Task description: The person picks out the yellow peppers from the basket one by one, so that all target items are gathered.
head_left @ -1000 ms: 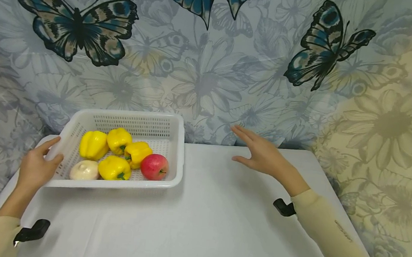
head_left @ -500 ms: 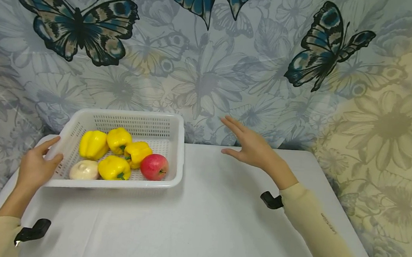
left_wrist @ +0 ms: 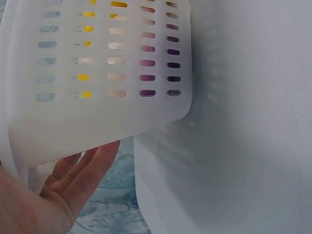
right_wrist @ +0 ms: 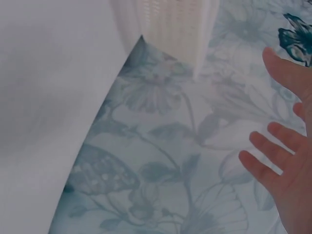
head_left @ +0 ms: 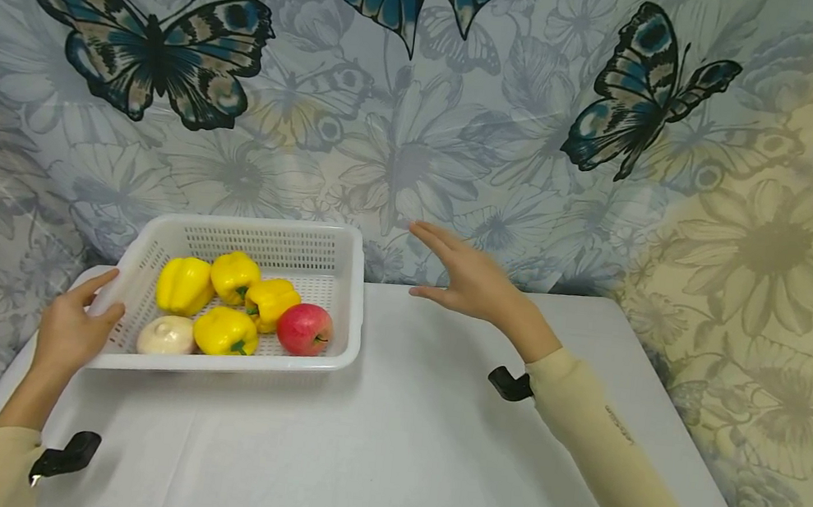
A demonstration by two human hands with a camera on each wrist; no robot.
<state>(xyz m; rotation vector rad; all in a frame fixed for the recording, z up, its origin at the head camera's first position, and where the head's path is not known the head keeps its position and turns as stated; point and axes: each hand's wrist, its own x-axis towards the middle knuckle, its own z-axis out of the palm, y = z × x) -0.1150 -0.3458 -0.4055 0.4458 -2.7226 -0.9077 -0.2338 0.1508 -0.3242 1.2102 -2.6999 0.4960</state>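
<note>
A white slotted plastic basket [head_left: 231,366] stands at the left of the table in the head view. Inside are several yellow bell peppers [head_left: 185,286], a red apple [head_left: 305,330] and a pale, round, onion-like vegetable [head_left: 167,336]. My left hand [head_left: 71,327] holds the basket's left end, thumb over the rim; the left wrist view has its fingers [left_wrist: 90,173] bent beneath the rim outside the wall. To the right of the basket, my right hand [head_left: 474,277] is raised over the table's back edge, fingers extended and touching nothing. Something purple shows through the basket's slots in the left wrist view.
A white cloth covers the table [head_left: 386,450]. Behind it hangs a butterfly-and-flower patterned backdrop [head_left: 408,163], close to the basket's far side. Black wrist cameras [head_left: 512,384] are worn at both sleeves.
My right hand has moved left and slightly upward toward the basket, its fingers still extended. The left hand, the basket and its contents have stayed in place.
</note>
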